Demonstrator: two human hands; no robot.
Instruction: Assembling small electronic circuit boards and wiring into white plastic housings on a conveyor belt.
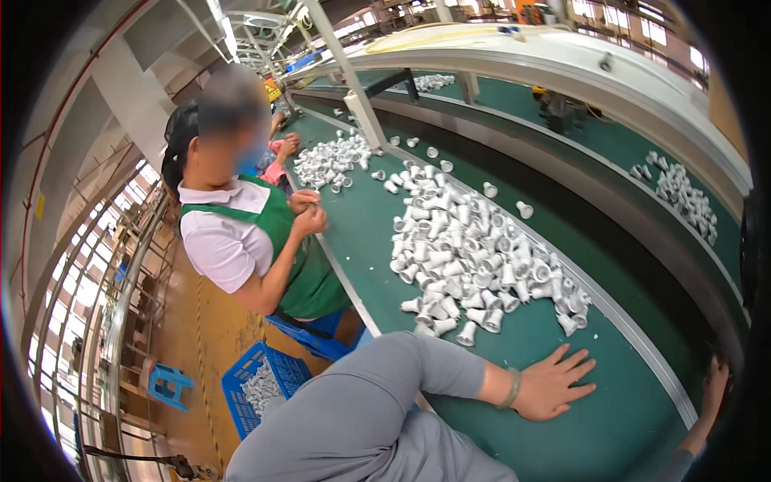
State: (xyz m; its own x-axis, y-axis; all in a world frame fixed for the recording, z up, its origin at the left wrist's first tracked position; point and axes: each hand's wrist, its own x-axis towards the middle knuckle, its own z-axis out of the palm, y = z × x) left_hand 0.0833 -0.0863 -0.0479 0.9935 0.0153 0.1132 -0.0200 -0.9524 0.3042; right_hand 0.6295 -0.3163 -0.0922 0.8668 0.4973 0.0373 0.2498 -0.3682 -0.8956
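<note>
My left hand (554, 384) lies palm down on the green work surface (490, 442), its fingers spread and nothing in them. A bracelet circles that wrist below a grey sleeve. Just beyond the fingertips begins a large pile of small white flared, cup-shaped parts (466, 241) with silvery insides. At the far right rim my right hand (711, 394) reaches over the dark conveyor belt beside the table. Its fingers fall into shadow at the picture's edge, so what they do or touch is hidden.
On my left a person in a green apron (309, 257) sits holding something small. A blue crate (257, 386) of small parts stands on the floor beside a blue stool (169, 386). Loose parts (524, 210) lie on the conveyor. A metal post (345, 72) rises from the table's far side.
</note>
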